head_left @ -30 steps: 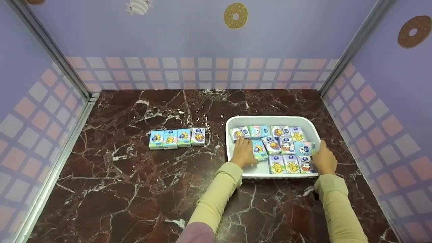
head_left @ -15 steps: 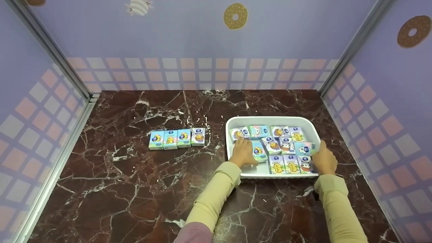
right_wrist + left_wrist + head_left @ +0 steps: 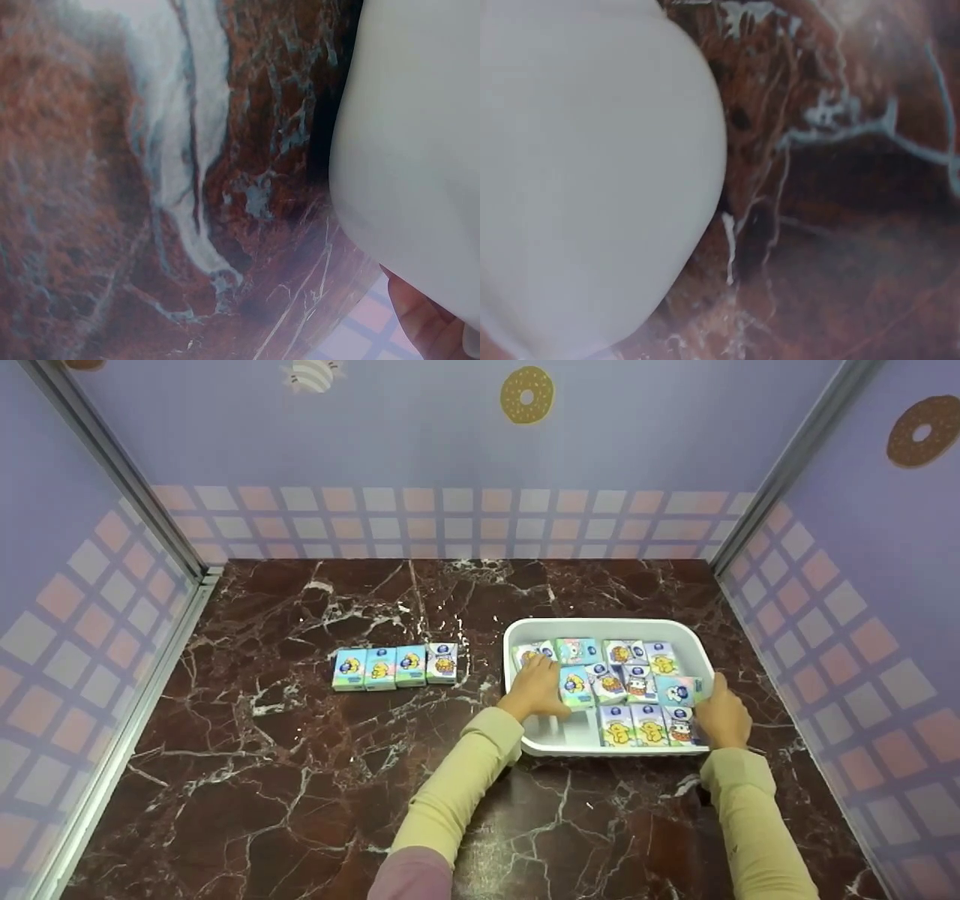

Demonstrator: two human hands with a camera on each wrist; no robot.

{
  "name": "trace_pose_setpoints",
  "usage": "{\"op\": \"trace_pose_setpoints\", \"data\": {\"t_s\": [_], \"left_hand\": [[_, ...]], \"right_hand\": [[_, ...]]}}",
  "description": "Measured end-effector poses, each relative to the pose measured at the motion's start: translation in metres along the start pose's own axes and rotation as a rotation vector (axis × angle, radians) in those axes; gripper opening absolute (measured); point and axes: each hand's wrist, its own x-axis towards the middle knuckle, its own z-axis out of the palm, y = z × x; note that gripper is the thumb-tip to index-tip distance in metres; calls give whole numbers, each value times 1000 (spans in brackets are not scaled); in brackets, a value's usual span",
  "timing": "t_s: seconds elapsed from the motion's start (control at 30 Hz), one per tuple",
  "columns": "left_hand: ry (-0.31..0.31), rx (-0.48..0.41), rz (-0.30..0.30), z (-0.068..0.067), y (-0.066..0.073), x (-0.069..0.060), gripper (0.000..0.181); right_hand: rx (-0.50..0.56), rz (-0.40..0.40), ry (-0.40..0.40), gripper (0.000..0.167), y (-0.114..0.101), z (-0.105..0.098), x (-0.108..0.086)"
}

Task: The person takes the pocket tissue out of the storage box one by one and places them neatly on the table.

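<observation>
Small cartoon-printed packs, which look like pocket tissues, lie in a white tray (image 3: 600, 625) in the head view. My left hand (image 3: 534, 690) reaches over the tray's left side. Its thumb is spread beside a blue pack (image 3: 576, 688), and its fingers lie near a white pack (image 3: 529, 649) behind it, partly hidden by them. At the tray's right rim, my right hand (image 3: 724, 712) grips the edge. The right wrist view has its fingers (image 3: 429, 319) against the outside of the tray wall (image 3: 420, 150). Only tray wall (image 3: 600, 180) and tabletop show in the left wrist view.
A row of several similar packs (image 3: 380, 668) lies left of the tray on the dark red marbled table (image 3: 262, 780). Purple checked panels (image 3: 480, 457) stand behind and at both sides of the table.
The blue pack beside my left hand has shifted slightly back and now sits straighter. My left hand has moved slightly back and left. My right hand stays on the rim.
</observation>
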Motion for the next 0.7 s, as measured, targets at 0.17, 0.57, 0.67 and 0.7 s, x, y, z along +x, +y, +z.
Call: {"op": "trace_pose_setpoints", "data": {"t_s": [0.17,0.57,0.67,0.7], "left_hand": [[88,3,45,-9,-9,-1,80],[254,-129,-4,-21,-37,-8,79],[283,-147,-17,-22,-45,-10,79],[294,-151,-20,-23,-47,-10,79]], "right_hand": [[0,6,-3,45,0,0,0],[0,9,-3,45,-2,0,-1],[-1,8,-8,45,-2,-1,-1],[-1,3,-8,47,-2,-1,-1]]}}
